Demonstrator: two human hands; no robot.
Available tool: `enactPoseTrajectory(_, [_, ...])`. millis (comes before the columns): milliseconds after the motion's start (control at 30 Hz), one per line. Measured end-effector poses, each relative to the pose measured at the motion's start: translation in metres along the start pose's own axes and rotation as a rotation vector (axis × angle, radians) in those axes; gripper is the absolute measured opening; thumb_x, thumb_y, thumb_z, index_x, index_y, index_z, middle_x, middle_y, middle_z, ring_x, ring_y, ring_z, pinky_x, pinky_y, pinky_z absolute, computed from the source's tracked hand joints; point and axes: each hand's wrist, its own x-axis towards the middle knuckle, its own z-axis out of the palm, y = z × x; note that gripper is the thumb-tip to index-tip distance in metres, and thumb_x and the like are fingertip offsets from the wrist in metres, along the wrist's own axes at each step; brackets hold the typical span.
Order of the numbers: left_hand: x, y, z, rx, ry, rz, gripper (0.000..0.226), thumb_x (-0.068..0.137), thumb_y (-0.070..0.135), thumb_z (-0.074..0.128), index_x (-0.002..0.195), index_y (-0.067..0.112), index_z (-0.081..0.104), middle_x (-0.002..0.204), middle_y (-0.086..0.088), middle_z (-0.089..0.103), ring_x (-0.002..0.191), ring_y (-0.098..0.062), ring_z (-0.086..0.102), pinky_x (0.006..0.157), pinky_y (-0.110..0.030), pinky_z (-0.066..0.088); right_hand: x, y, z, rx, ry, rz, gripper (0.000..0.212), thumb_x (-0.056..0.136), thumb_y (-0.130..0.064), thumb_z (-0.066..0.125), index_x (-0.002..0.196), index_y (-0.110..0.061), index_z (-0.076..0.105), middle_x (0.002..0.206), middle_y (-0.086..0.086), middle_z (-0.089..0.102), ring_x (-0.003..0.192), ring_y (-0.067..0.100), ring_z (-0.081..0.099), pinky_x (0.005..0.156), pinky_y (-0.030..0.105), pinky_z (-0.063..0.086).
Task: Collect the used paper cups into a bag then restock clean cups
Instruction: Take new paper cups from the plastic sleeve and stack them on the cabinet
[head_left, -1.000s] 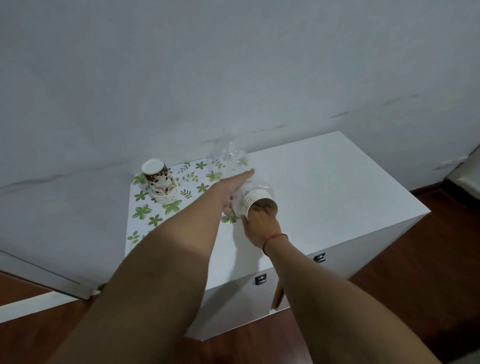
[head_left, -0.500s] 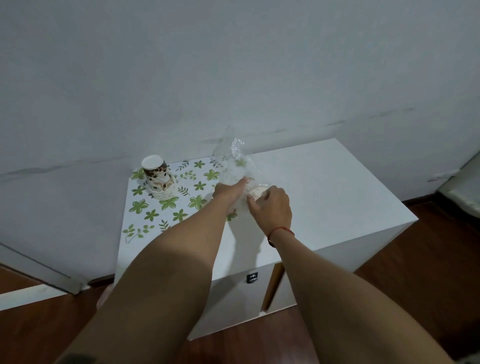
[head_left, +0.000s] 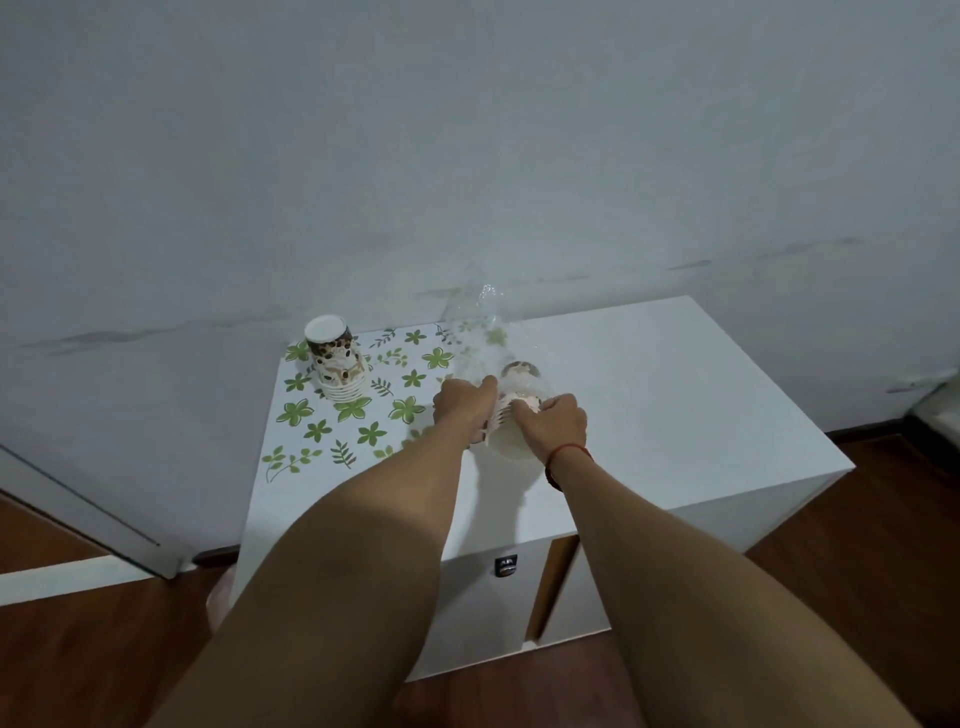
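Observation:
A stack of patterned paper cups (head_left: 511, 410) lies on its side on the white cabinet top (head_left: 675, 405), its far end inside a clear plastic bag (head_left: 480, 332) that rises crumpled behind it. My left hand (head_left: 465, 408) grips the bag's mouth on the stack's left side. My right hand (head_left: 550, 423), with a red string at the wrist, holds the near end of the stack. A second stack of cups (head_left: 337, 366) stands upside down at the cabinet's back left, on a mat with green flowers (head_left: 358, 421).
A grey-white wall runs right behind the cabinet. Below its front edge are white doors with small dark latches (head_left: 505, 565), one door slightly ajar. Dark wooden floor (head_left: 883, 519) lies around it, with a white baseboard at the left.
My right hand has pushed the stack of cups, open end toward me before, further into the bag. The left hand went from flat against the bag to gripping its mouth.

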Motion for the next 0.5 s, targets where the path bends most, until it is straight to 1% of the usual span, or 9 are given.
enactPoseTrajectory(67, [-0.002, -0.003, -0.001, -0.008, -0.013, 0.028, 0.020, 0.064, 0.032, 0.055, 0.065, 0.012, 0.056, 0.083, -0.011, 0.069, 0.080, -0.032, 0.073, 0.069, -0.048, 0.062, 0.004, 0.003, 0.001, 0.060, -0.009, 0.042, 0.046, 0.082, -0.037, 0.063, 0.114, -0.007, 0.050, 0.113, 0.007, 0.054, 0.103, 0.026, 0.056, 0.083, 0.031, 0.046])
enactPoseTrajectory(133, [-0.002, -0.007, -0.001, 0.014, -0.021, 0.049, 0.016, 0.065, 0.030, 0.058, 0.063, 0.014, 0.056, 0.085, -0.013, 0.072, 0.082, -0.033, 0.073, 0.073, -0.049, 0.061, 0.006, 0.006, 0.001, 0.098, -0.023, 0.066, 0.045, 0.082, -0.042, 0.063, 0.108, -0.008, 0.049, 0.104, 0.007, 0.054, 0.092, 0.024, 0.055, 0.074, 0.029, 0.043])
enactPoseTrajectory(167, [-0.003, -0.008, -0.001, 0.024, -0.029, 0.052, 0.015, 0.069, 0.029, 0.061, 0.063, 0.015, 0.057, 0.088, -0.013, 0.073, 0.082, -0.033, 0.073, 0.074, -0.048, 0.061, 0.008, 0.007, 0.001, 0.093, -0.037, 0.076, 0.049, 0.081, -0.045, 0.063, 0.109, -0.007, 0.050, 0.105, 0.008, 0.055, 0.093, 0.025, 0.057, 0.072, 0.028, 0.042])
enactPoseTrajectory(233, [-0.005, -0.009, -0.002, 0.039, -0.048, 0.043, 0.020, 0.072, 0.033, 0.065, 0.065, 0.015, 0.061, 0.089, -0.013, 0.074, 0.081, -0.030, 0.074, 0.073, -0.045, 0.062, 0.007, 0.007, 0.000, 0.056, -0.076, 0.109, 0.059, 0.081, -0.048, 0.061, 0.120, -0.005, 0.050, 0.118, 0.010, 0.055, 0.106, 0.029, 0.059, 0.077, 0.030, 0.044])
enactPoseTrajectory(300, [-0.006, -0.009, -0.003, 0.079, -0.080, 0.019, 0.030, 0.075, 0.040, 0.067, 0.077, 0.010, 0.066, 0.085, -0.012, 0.072, 0.075, -0.026, 0.072, 0.071, -0.039, 0.062, 0.005, 0.006, 0.000, 0.016, -0.110, 0.131, 0.061, 0.082, -0.047, 0.056, 0.126, -0.004, 0.051, 0.125, 0.013, 0.055, 0.111, 0.032, 0.058, 0.083, 0.033, 0.045])
enactPoseTrajectory(367, [-0.008, -0.011, -0.004, 0.154, -0.113, 0.013, 0.044, 0.079, 0.046, 0.064, 0.091, 0.005, 0.068, 0.082, -0.010, 0.067, 0.070, -0.022, 0.065, 0.067, -0.033, 0.061, 0.000, 0.005, 0.000, 0.043, -0.162, 0.145, 0.058, 0.081, -0.043, 0.055, 0.123, -0.003, 0.054, 0.124, 0.014, 0.059, 0.106, 0.030, 0.060, 0.079, 0.032, 0.046])
enactPoseTrajectory(400, [-0.009, -0.012, -0.006, 0.182, -0.127, 0.000, 0.050, 0.080, 0.049, 0.063, 0.097, 0.002, 0.067, 0.084, -0.010, 0.067, 0.072, -0.023, 0.065, 0.065, -0.031, 0.059, -0.002, 0.004, 0.001, 0.078, -0.192, 0.157, 0.060, 0.078, -0.043, 0.056, 0.123, -0.004, 0.054, 0.122, 0.013, 0.061, 0.103, 0.029, 0.061, 0.078, 0.031, 0.047])
enactPoseTrajectory(433, [-0.009, -0.013, -0.008, 0.187, -0.149, -0.028, 0.054, 0.081, 0.050, 0.063, 0.103, 0.001, 0.066, 0.089, -0.012, 0.068, 0.076, -0.025, 0.067, 0.065, -0.031, 0.058, -0.004, 0.004, 0.002, 0.109, -0.218, 0.175, 0.066, 0.073, -0.045, 0.057, 0.125, -0.005, 0.053, 0.121, 0.012, 0.062, 0.103, 0.029, 0.063, 0.079, 0.031, 0.050])
enactPoseTrajectory(500, [-0.015, -0.014, -0.012, 0.159, -0.213, -0.086, 0.052, 0.084, 0.045, 0.062, 0.113, 0.002, 0.062, 0.101, -0.014, 0.070, 0.083, -0.028, 0.068, 0.070, -0.033, 0.057, -0.005, 0.009, 0.005, 0.128, -0.258, 0.205, 0.080, 0.060, -0.051, 0.057, 0.127, -0.008, 0.050, 0.120, 0.010, 0.063, 0.104, 0.029, 0.064, 0.087, 0.036, 0.054])
